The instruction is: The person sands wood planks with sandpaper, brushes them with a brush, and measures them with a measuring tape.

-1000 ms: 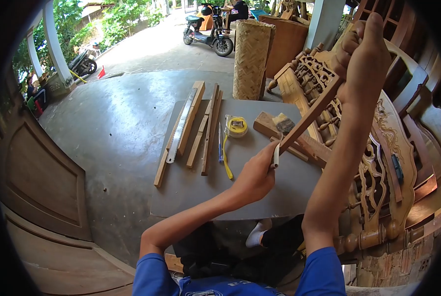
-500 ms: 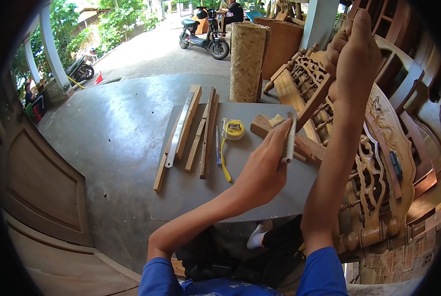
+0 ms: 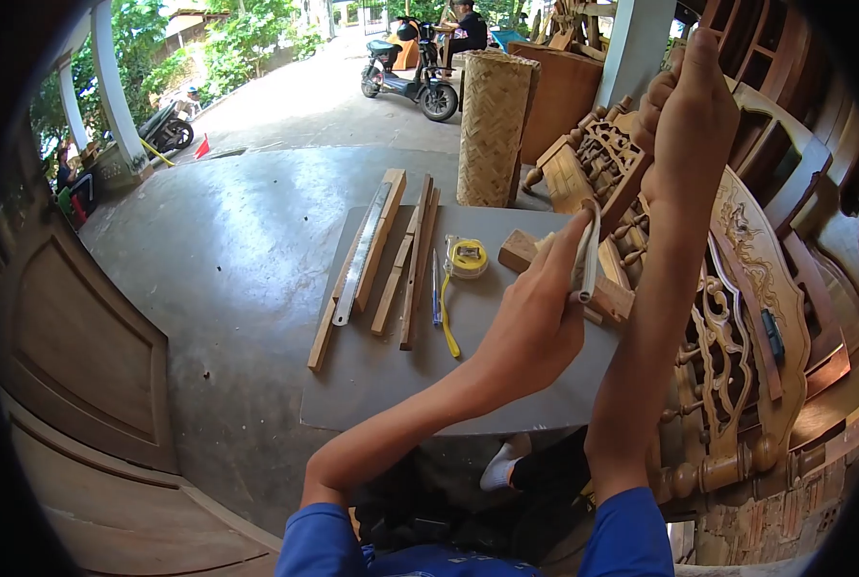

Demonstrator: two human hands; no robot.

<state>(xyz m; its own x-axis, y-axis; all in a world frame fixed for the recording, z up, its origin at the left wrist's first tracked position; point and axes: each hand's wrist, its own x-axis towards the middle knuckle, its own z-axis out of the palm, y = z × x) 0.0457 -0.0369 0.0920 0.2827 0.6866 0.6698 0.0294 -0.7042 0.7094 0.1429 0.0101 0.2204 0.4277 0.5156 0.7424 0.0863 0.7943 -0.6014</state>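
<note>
My left hand (image 3: 542, 313) is closed on a thin folded sheet (image 3: 590, 258), pale at its edge, over the table's right side. Raised at the upper right, my right hand (image 3: 689, 106) grips a narrow brown wooden bar (image 3: 625, 190) that slants down to the left toward the sheet. Below and beside my left hand, a wooden block (image 3: 519, 250) lies on the grey table (image 3: 372, 389). A yellow tape measure (image 3: 467, 256), a pen (image 3: 436, 287), a steel ruler (image 3: 360, 260) and several wood strips (image 3: 394, 288) lie left of my left hand.
Carved wooden furniture (image 3: 727, 337) crowds the right side, close to my right arm. A woven bamboo roll (image 3: 492, 130) stands behind the table. Wooden panels (image 3: 83, 337) are at the left. Farther back are a scooter (image 3: 410, 82) and a seated person (image 3: 468, 34).
The view has shifted slightly, so the table and its tools appear farther right. My left hand and the sheet have moved a little right, nearer the bar. My right hand keeps its grip.
</note>
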